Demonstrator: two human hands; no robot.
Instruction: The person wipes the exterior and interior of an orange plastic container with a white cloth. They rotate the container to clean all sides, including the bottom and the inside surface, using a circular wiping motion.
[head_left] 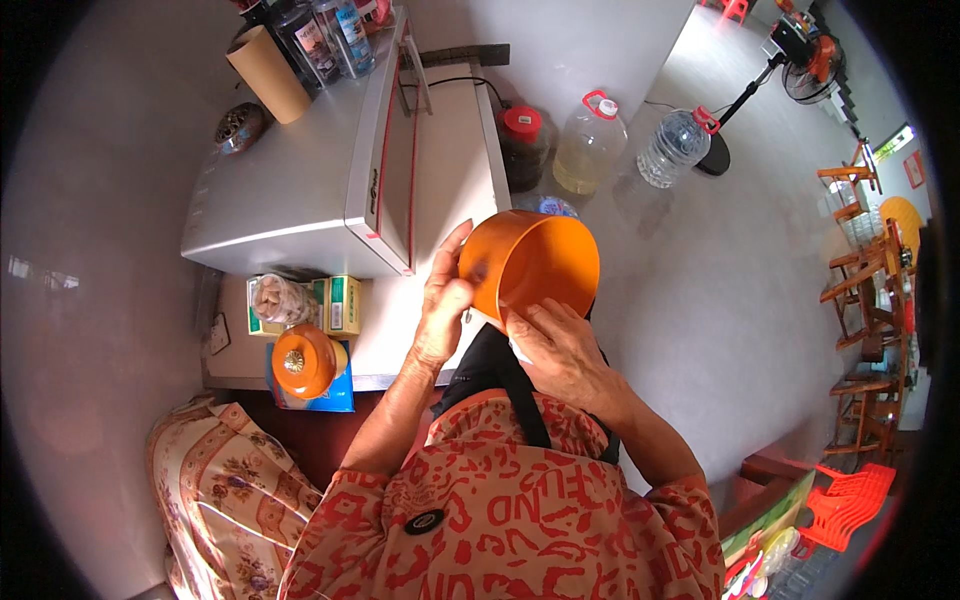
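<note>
An orange, round, deep container [480, 255] is held up in front of my body, tilted so that its mouth faces right and its inside shows. My left hand [440, 310] grips its outer wall from the left, thumb toward me. At the near rim is my right hand [560, 350], its fingers bent over the edge and reaching into the mouth. A bit of white shows under the right palm, too hidden to name. On the counter to the left stands an orange lidded jar [305, 365] with a metal knob.
A silver box-shaped appliance [290, 190] fills the pale counter [455, 160], with bottles and a cardboard tube [270, 75] on top. Beside the lidded jar are a clear jar [283, 300] and small boxes [343, 305]. Large jugs [590, 145] stand beyond; wooden chairs [855, 280] are far right.
</note>
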